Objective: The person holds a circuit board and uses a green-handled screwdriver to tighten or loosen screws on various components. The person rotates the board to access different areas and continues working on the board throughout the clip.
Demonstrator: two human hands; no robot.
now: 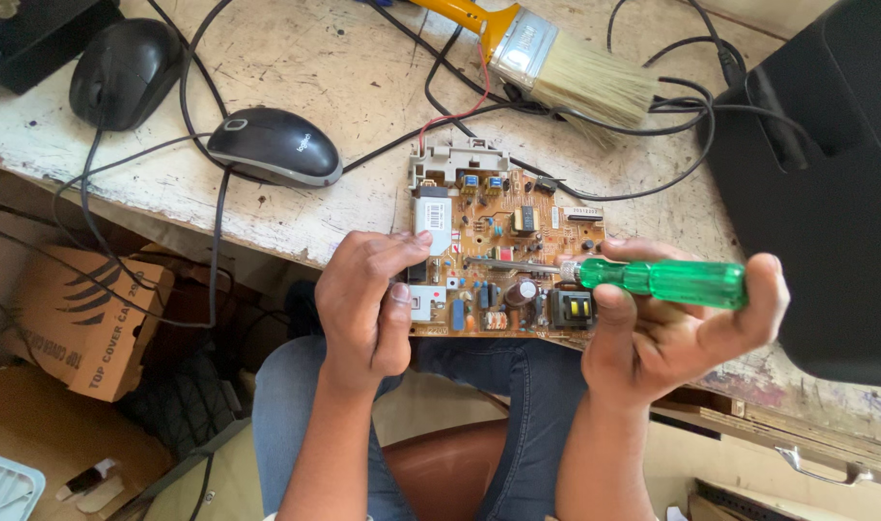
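In the head view, the left hand (368, 299) grips the left edge of a tan circuit board (503, 256) lying at the worn counter's (363, 87) near edge, while the right hand (667, 328), at three o'clock of it, clenches a green-handled screwdriver (667, 280), its shaft lying across the board.

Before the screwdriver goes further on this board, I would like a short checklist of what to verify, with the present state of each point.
1. Left hand steadies the circuit board at its left edge: ok.
2. Right hand grips the green screwdriver handle firmly: ok.
3. Screwdriver tip seated on a screw: cannot tell, the shaft lies flat over the board and the tip is not clear.
4. Board fully supported: not ok, its near edge sits at the table edge, over the knees.
5. Red wire and black cables clear of the tool: ok.
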